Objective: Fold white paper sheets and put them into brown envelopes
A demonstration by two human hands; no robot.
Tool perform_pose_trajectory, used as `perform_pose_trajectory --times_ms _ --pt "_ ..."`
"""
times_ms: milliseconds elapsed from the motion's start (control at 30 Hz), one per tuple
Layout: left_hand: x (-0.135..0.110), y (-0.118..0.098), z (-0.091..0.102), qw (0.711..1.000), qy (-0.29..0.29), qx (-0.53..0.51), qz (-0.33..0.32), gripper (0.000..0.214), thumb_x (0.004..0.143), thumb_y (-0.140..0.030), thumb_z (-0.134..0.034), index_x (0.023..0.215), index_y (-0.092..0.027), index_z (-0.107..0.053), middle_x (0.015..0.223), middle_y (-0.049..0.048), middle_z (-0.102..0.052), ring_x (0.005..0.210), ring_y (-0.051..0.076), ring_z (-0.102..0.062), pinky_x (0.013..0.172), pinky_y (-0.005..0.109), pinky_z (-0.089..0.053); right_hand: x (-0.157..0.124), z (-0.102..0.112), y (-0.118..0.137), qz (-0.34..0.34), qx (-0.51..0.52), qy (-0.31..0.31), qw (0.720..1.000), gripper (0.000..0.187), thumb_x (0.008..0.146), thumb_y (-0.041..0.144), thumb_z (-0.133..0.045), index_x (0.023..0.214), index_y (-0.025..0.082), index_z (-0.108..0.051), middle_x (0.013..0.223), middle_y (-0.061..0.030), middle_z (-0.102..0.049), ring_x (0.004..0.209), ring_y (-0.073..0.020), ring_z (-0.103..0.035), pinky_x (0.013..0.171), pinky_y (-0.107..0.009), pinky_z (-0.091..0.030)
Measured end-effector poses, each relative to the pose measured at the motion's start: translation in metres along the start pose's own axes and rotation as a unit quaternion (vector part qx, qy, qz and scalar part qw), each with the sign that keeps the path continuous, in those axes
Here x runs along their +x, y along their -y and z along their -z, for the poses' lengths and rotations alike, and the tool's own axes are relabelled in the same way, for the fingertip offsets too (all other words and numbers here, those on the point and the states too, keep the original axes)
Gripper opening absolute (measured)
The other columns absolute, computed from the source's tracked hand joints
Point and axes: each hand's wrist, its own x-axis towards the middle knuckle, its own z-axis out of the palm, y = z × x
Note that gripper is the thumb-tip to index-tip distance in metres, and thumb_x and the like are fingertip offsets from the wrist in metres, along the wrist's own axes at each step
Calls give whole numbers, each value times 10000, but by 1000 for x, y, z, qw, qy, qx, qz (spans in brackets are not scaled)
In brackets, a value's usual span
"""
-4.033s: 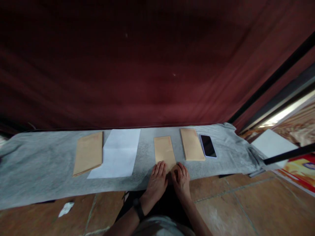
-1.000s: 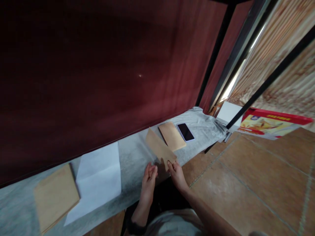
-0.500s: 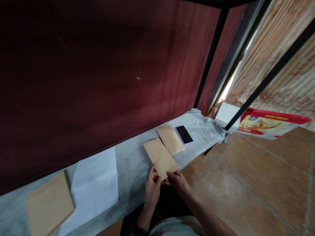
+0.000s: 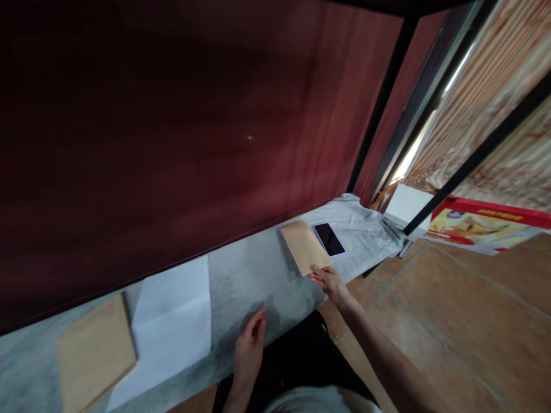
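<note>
My right hand [image 4: 330, 282] reaches out to the right, and its fingers pinch the near edge of a brown envelope [image 4: 305, 254]. That envelope lies flat on the grey cloth [image 4: 258, 275], apparently on top of another one. Just right of it rests a black phone [image 4: 329, 239], face up. Nearer to me, my left hand [image 4: 250, 342] hovers over the cloth's front edge with loosely bent, parted fingers and nothing in it. A white creased sheet [image 4: 172, 318] lies to its left.
A stack of brown envelopes [image 4: 97, 350] lies at the far left of the cloth. A dark red curtain [image 4: 172, 143] hangs behind. Right of the cloth are black metal bars [image 4: 473, 158], a white sheet [image 4: 407, 203] and a red-and-yellow box [image 4: 482, 223] on a tiled floor [image 4: 451, 321].
Both hands held the brown envelope in front of me; my right hand has carried it right onto the envelope beside the phone. My left hand has let go and drawn back.
</note>
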Motion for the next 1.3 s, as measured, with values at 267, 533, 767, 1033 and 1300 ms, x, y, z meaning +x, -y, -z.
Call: perform_pose_trajectory --times_ms 267,533,767,1033,1300 --pt "-6 -10 1 998 18 29 -48 301 915 -411 -529 1061 -241 -731 1083 76 -758 1017 237 -716 935 409 -574 10 11 -5 -46 -45 52 997 333 763 420 -835 711 121 -697 723 -111 -757 553 -153 -697 544 -234 -602" --pt "0 -14 -11 997 44 33 -46 280 903 -361 -528 1041 -239 -739 1037 71 -774 953 236 -735 888 397 -591 15 7 -5 -30 -33 32 998 292 839 376 -777 728 110 -726 747 -109 -762 598 -149 -712 575 -210 -599" --pt "-6 -18 -11 995 54 62 -62 288 919 -316 -490 1047 -225 -732 1048 71 -763 985 215 -723 923 373 -575 17 5 -6 -49 -75 40 995 310 901 356 -706 703 118 -716 701 -100 -760 538 -134 -691 531 -196 -582" --pt "-11 -19 -11 993 53 66 -79 275 921 -262 -481 1053 -231 -720 1065 65 -745 1003 199 -709 929 349 -568 19 9 -7 -59 -113 37 991 328 936 327 -647 678 130 -698 638 -86 -740 516 -134 -682 496 -189 -567" --pt "-12 -16 -11 992 59 69 -83 285 932 -261 -475 1081 -211 -713 1096 81 -733 1027 208 -695 958 380 -558 21 8 -8 -47 -123 35 991 333 913 388 -675 681 150 -691 651 -91 -746 520 -152 -685 516 -217 -580"
